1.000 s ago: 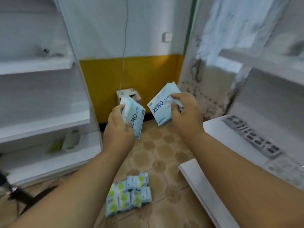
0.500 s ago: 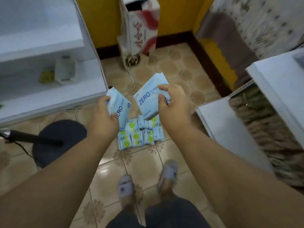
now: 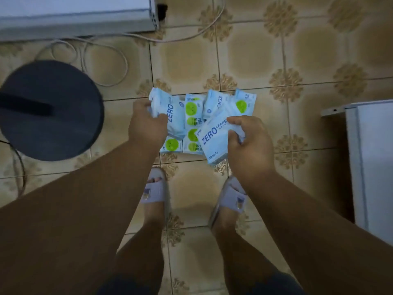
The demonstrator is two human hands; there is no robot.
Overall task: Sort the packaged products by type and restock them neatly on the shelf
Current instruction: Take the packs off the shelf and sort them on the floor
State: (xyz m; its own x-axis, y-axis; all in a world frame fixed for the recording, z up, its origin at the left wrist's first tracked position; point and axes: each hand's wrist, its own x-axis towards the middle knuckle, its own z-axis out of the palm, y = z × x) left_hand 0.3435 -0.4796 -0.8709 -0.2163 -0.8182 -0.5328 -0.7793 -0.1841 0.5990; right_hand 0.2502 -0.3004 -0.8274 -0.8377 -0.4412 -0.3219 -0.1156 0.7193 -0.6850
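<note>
In the middle of the frame, the left hand grips a pale blue pack with ZERO on it. The right hand grips another blue ZERO pack. Both packs are over a pile of packs with green dots on the tiled floor. It looks like a white shelf at the upper left, but it is blurry. A round dark base sits at the left.

View tipped down to floor, both hands lowered over pile of packs
</note>
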